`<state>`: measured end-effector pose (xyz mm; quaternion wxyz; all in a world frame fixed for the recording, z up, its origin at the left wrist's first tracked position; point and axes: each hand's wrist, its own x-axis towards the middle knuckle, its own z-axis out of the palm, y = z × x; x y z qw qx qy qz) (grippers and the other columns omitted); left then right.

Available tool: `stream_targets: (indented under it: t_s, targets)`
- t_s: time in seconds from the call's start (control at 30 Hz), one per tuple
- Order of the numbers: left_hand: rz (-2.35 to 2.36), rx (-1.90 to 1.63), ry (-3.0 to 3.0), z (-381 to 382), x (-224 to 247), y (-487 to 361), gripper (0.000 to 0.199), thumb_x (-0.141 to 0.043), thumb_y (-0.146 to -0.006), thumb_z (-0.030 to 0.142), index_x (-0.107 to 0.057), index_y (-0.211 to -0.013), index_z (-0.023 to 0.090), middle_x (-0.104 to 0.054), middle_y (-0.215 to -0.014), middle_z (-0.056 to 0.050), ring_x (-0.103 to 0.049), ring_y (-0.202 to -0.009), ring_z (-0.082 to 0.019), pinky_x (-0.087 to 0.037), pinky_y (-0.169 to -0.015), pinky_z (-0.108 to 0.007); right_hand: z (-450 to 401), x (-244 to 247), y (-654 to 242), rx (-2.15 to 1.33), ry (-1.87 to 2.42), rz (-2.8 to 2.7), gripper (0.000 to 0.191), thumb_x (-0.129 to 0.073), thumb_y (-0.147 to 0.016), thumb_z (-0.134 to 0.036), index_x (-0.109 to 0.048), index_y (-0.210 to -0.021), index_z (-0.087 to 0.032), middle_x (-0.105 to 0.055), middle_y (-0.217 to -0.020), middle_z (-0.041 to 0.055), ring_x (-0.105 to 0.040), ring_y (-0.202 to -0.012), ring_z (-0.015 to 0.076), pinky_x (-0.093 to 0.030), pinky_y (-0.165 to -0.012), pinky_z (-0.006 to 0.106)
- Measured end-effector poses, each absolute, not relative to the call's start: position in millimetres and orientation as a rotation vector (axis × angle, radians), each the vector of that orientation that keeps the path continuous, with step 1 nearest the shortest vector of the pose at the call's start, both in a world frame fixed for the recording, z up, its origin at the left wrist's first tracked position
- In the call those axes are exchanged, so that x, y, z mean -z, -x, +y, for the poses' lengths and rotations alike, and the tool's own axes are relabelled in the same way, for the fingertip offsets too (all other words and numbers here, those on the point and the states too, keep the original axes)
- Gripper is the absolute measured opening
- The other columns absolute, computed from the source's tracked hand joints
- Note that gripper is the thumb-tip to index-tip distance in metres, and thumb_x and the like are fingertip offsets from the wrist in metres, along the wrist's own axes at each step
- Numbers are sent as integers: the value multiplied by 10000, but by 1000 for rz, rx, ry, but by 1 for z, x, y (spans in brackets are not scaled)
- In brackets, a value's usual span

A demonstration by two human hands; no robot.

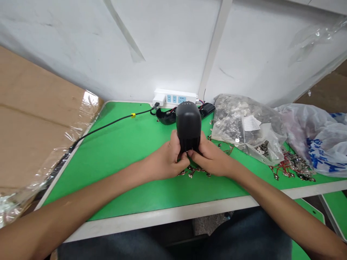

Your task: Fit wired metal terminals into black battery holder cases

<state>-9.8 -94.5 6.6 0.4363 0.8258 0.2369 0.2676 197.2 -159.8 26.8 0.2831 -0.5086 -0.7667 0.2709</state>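
Between my two hands a black rounded device (189, 122) is held upright over the green table (130, 144). My left hand (173, 159) grips its lower left side, and my right hand (210, 155) grips the lower right side. Both thumbs meet at the device's lower front edge. Small metal parts with wires (191, 171) lie on the table just below my hands. Behind the device is another black casing (166, 117) with thin wires, partly hidden.
A white power strip (176, 97) with a plugged-in black cable (114, 124) stands by the wall. To the right are a clear bag of metal parts (233, 119), a pile of small parts (295, 166) and a plastic bag (306, 126). Wrapped cardboard (40, 119) is at left.
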Motion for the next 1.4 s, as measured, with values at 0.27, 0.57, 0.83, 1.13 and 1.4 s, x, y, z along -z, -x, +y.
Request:
stream_targets:
  t_s: [0.27, 0.57, 0.83, 1.13, 1.4]
  targets:
    - [588, -519, -2057, -94, -9, 13, 470, -610, -904, 185, -292, -1243, 252, -406, -732, 97, -395, -538, -92, -268, -451, -232, -162, -31, -201, -754, 1331, -2117, 318, -473, -1058, -363, -404, -1327, -208, -664, -1110, 104, -640, -1047, 317, -531, -877, 465]
    - [638, -517, -2095, -95, -16, 13, 413, -597, -885, 201, -288, -1154, 255, -472, -709, 94, -464, -536, -132, -297, -480, -275, -163, -42, -201, -294, 1618, -2380, 353, -381, -934, -290, -422, -1250, -138, -652, -788, 46, -545, -627, 256, -326, -599, 366]
    - [665, -546, -2071, -99, -14, 10, 440, -610, -909, 233, -267, -1182, 251, -510, -650, 109, -505, -473, -143, -274, -440, -255, -166, -38, -191, -160, 1734, -2337, 420, -360, -941, -384, -398, -1258, -110, -712, -861, 102, -605, -649, 290, -262, -567, 379]
    - [705, -557, -2061, -100, -15, 9, 401, -604, -960, 306, -290, -1199, 238, -496, -621, 112, -499, -457, -148, -257, -447, -266, -166, -37, -186, -108, 1808, -2293, 379, -376, -952, -373, -415, -1232, -121, -724, -832, 95, -607, -609, 283, -240, -542, 368]
    - [726, -581, -2113, -99, -15, 8, 390, -597, -962, 303, -287, -1190, 243, -462, -614, 123, -476, -448, -136, -249, -444, -266, -166, -37, -184, -108, 1826, -2257, 350, -380, -954, -378, -414, -1208, -140, -723, -828, 96, -629, -623, 282, -259, -545, 362]
